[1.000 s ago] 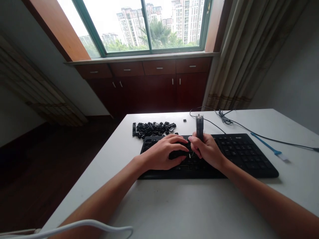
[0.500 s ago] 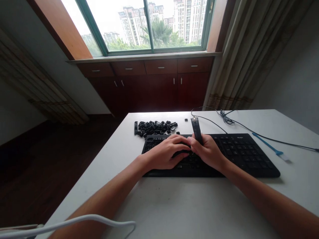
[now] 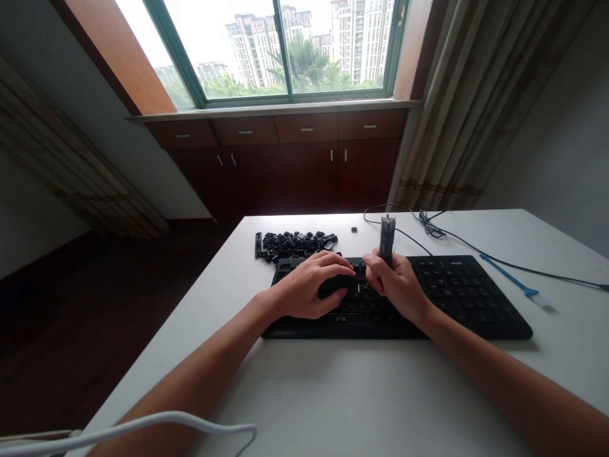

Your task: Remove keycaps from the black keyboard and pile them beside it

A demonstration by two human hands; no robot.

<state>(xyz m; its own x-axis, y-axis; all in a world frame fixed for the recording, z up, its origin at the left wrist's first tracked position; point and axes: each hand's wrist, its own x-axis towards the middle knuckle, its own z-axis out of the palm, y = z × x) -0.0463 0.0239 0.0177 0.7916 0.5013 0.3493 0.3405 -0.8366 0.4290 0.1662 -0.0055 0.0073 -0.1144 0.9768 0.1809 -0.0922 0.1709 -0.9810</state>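
if tilted too steeply, could slip with the dark-handled tool (image 3: 387, 241) and scratch the keyboard (image 3: 476, 325), flat on the white table (image 3: 333, 393); gripping that tool in the right hand (image 3: 404, 285), resting the left hand (image 3: 304, 289) open-fingered over the keyboard.

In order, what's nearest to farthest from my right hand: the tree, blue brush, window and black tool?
1. Black tool, in your right hand.
2. Blue brush, on the table's right side.
3. Window, beyond the table.
4. Tree, outside.

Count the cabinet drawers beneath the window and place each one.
4 in a row: far-left drawer, centre-left drawer, centre-right drawer, far-right drawer. None looks hidden.
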